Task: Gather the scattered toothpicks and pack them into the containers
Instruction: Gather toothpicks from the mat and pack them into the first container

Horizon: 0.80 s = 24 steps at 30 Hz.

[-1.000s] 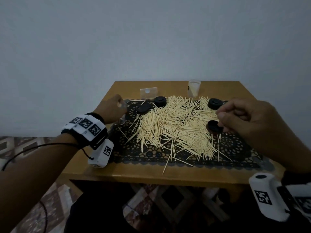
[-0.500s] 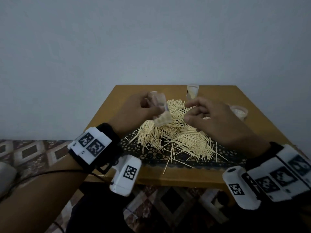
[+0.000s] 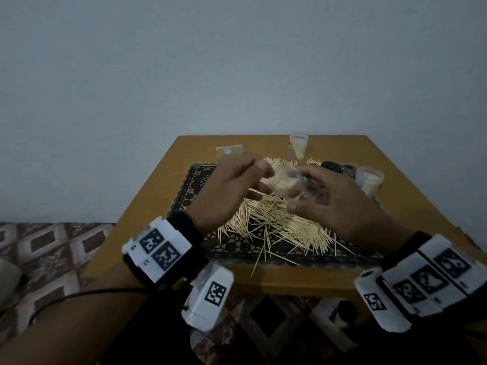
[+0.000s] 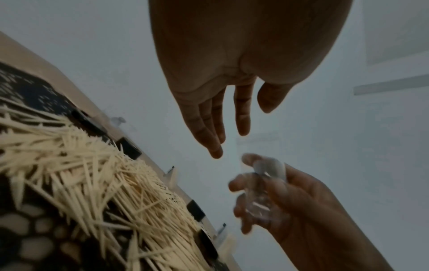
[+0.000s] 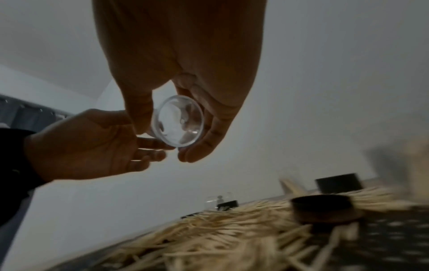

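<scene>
The right hand [image 5: 185, 88] clasps a round clear plastic container [image 5: 178, 121]; the left hand [image 4: 232, 77] hangs slack-fingered.

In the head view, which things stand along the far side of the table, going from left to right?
Flat clear plastic piece → upright container of toothpicks → black lid → second filled container.

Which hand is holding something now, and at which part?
The right hand holds a clear container by its side wall, thumb against fingers. The left hand is open and holds nothing.
</scene>
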Motion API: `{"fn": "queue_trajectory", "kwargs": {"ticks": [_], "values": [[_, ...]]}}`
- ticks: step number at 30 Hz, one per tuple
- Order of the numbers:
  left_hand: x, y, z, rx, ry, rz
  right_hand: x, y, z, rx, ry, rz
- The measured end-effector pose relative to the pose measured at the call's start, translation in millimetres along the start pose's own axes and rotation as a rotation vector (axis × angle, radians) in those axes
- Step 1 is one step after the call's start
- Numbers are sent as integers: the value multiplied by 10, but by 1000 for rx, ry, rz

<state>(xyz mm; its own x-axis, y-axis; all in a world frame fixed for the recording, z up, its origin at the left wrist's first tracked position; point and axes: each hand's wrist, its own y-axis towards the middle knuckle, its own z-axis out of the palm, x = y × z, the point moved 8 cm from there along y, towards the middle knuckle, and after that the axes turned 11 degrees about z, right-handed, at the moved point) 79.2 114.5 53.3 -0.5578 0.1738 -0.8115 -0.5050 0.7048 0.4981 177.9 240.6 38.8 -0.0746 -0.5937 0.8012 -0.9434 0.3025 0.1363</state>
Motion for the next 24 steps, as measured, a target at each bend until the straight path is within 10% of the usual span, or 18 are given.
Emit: {"fn": "queue_trajectory", "kwargs": {"ticks": [12,24], "values": [[910,-161,-487,394,896,-446,-166,-43,17,130,-228,-106],[1148,2,-195,479,1052,-538,-257,90,-97,-26,-234,-40]]}}
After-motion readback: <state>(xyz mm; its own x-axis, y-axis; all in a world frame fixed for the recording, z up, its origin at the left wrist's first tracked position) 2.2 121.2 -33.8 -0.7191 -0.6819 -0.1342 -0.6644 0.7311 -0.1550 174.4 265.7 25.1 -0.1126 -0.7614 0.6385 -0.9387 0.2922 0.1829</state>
